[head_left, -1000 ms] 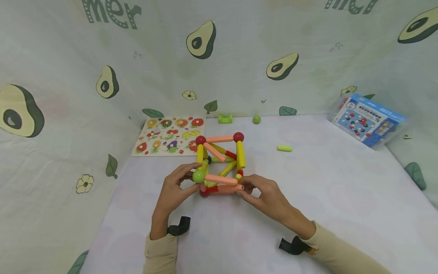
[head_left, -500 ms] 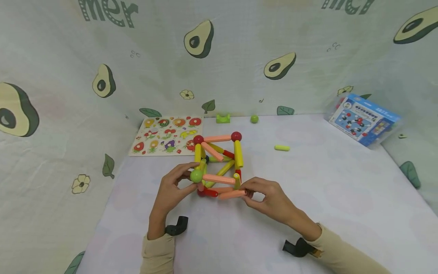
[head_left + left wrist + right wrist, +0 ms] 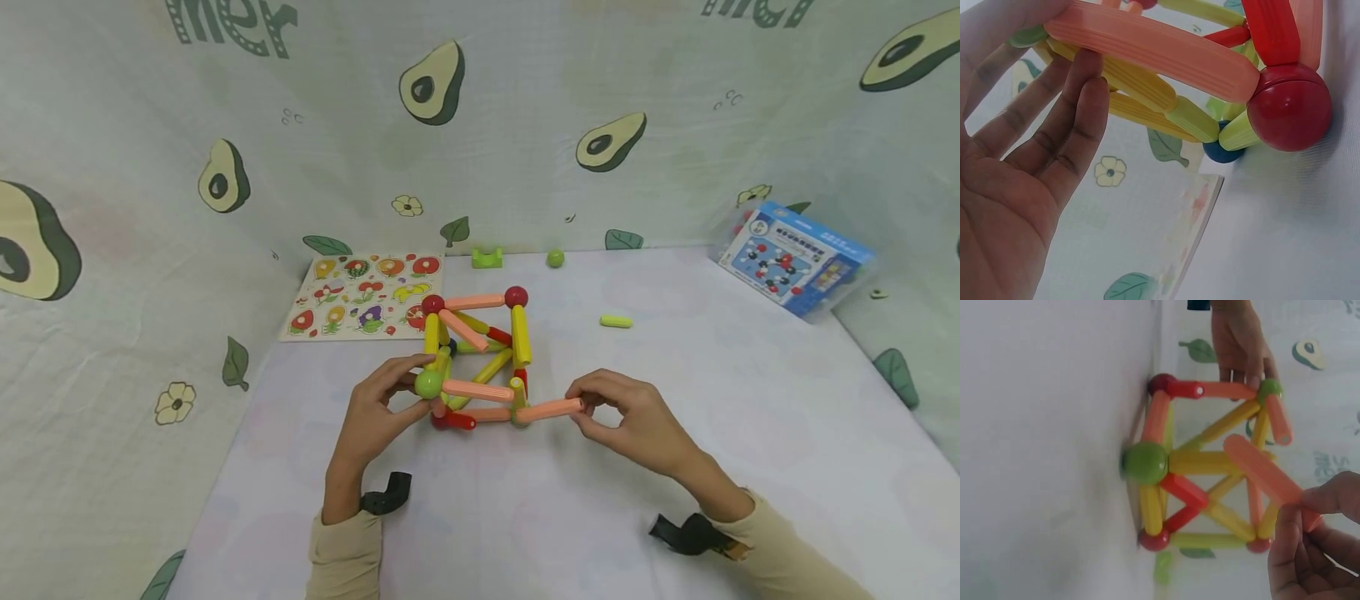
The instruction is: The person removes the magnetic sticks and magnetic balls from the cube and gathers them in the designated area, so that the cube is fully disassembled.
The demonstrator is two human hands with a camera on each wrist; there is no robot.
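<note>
A frame of magnetic rods and balls [image 3: 491, 367] stands on the table, in yellow, orange, red and green. My left hand [image 3: 375, 417] holds its near left side by the green ball [image 3: 428, 384], with fingers on an upright orange rod [image 3: 1154, 47]. Out to the right, my right hand [image 3: 633, 421] pinches one end of a separate orange rod [image 3: 551, 409] between thumb and fingers. The other end points towards the frame's lower near right green ball [image 3: 1145, 462]; in the right wrist view that end is apart from the ball. A short red rod [image 3: 461, 421] sticks out at the lower near left corner.
Behind the frame lie a fruit-picture board [image 3: 300, 327], a green bracket-shaped piece [image 3: 487, 259] and a loose green ball [image 3: 555, 258]. A short yellow-green rod [image 3: 616, 322] lies to the right. A blue toy box [image 3: 795, 262] stands at the far right.
My right hand has moved right and slightly up with the orange rod, away from the short red rod at the frame's near side. The left hand keeps its hold on the frame.
</note>
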